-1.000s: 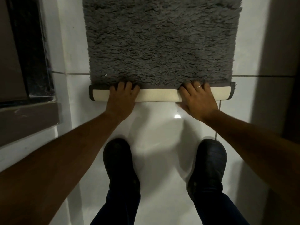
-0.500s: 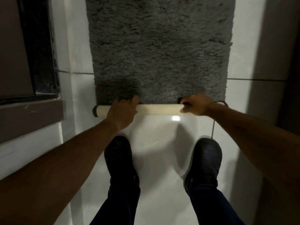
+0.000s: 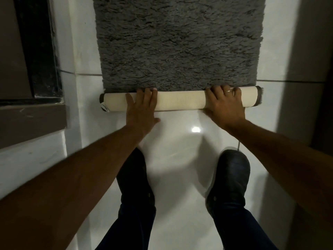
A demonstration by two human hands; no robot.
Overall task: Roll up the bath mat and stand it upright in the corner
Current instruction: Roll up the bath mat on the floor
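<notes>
A shaggy grey bath mat lies flat on the white tiled floor and runs away from me. Its near end is wound into a tight roll with the cream backing facing out, lying crosswise. My left hand rests palm-down over the left part of the roll, fingers spread and reaching the grey pile. My right hand, with a ring on it, presses on the right part of the roll in the same way. A small label shows at the roll's left end.
My two black shoes stand on the glossy white floor just behind the roll. A dark brown ledge and black frame run along the left. A shadowed wall closes the right side.
The roll has grown thicker and moved away from me over the mat. Both hands went from gripping the thin roll to lying flat on top of it.
</notes>
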